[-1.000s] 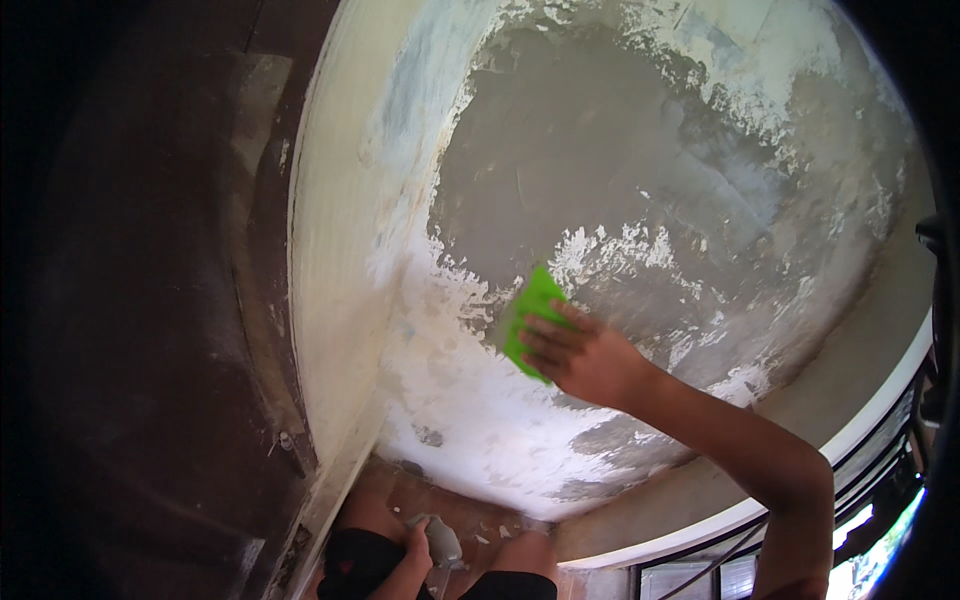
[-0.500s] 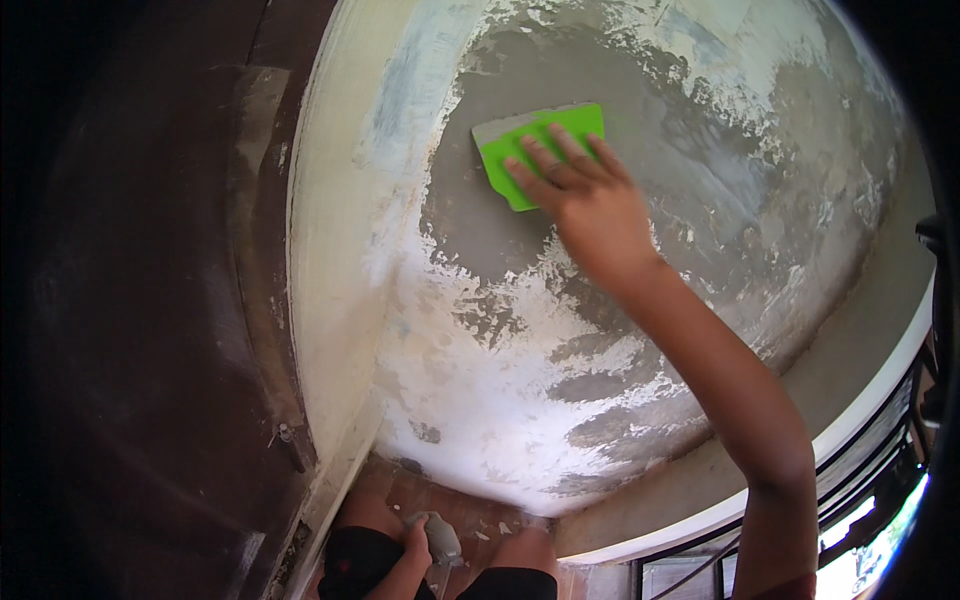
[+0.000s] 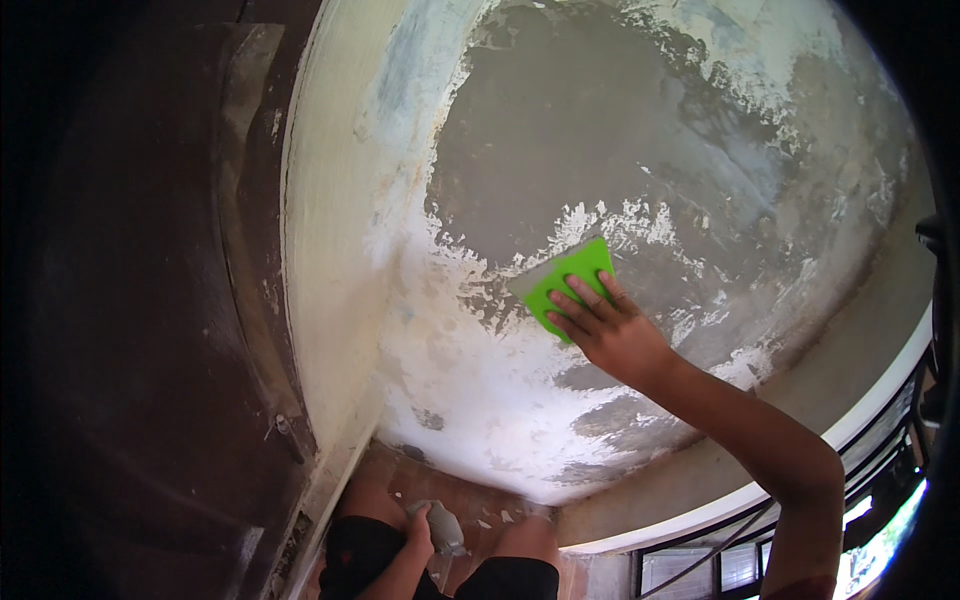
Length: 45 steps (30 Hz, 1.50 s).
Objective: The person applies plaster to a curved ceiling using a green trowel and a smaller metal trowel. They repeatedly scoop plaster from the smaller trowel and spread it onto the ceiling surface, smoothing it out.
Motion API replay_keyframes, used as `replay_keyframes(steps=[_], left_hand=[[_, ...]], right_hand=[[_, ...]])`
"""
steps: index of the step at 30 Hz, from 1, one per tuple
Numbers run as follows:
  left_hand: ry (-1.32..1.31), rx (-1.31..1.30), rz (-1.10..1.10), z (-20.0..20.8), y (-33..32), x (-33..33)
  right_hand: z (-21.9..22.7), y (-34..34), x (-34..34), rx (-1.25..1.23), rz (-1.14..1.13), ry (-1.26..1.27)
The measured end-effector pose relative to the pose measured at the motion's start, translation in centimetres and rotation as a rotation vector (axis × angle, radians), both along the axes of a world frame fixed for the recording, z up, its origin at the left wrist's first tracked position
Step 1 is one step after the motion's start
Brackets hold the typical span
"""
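Note:
In my right hand [image 3: 625, 335] is a bright green plastic spreader [image 3: 567, 292], its broad edge smeared with grey paste. My fingers lie spread over its back and press it to the wall [image 3: 490, 400], just below a smooth grey coated patch [image 3: 550, 130]. Down between my knees, my left hand [image 3: 418, 530] is closed on a grey lump [image 3: 443, 530] that looks like putty. Whether a tool lies under that grey mass is hidden.
A dark brown door [image 3: 130, 300] with a pale frame [image 3: 335, 250] stands on the left. Along the right runs a ledge with a white edge [image 3: 690, 530], with dark window bars beyond it. Pale flakes lie on the brown tiled floor [image 3: 385, 475].
My right hand has moved the green spreader down the wall, from inside the grey patch to below its lower edge. The left hand stays low with the grey lump.

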<state>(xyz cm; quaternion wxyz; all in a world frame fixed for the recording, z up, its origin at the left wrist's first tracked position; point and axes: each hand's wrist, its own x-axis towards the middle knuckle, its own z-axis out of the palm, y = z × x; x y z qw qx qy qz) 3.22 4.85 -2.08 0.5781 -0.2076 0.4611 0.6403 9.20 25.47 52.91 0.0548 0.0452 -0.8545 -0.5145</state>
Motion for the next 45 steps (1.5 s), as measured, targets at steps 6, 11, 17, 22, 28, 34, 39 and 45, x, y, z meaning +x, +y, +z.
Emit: replay_keyframes(steps=[6,11,17,22,28,34,39,45], left_hand=[[0.017,0.016,-0.033,-1.4,0.6,0.0],[-0.047,0.052,-0.048,0.5,0.0,-0.2],[0.091,-0.125,-0.046,2.7,-0.4,-0.5],[0.055,-0.027,-0.014,0.4,-0.1,-0.5],[0.079,-0.037,-0.065,0.4,-0.2,-0.3],[0.090,-0.088,-0.071,3.6,-0.4,-0.1],[0.070,0.005,-0.075,3.7,-0.6,-0.2],[0.090,-0.044,-0.067,3.7,-0.4,-0.3]], right_hand=[[2.1,-5.6,2.8,-0.126,-0.085,-0.099],[6.7,-6.0,0.1,-0.051,0.006,0.241],[3.6,-1.3,-4.0,0.073,-0.021,0.317],[-2.5,0.0,-2.8,-0.054,-0.005,0.130],[-7.0,-0.2,-1.8,-0.232,0.082,0.020],[-5.6,-5.5,-0.8,-0.523,0.283,-0.203],[2.4,-5.6,-0.4,-0.210,0.129,0.246],[3.1,-1.4,-1.6,-0.012,-0.017,0.379]])
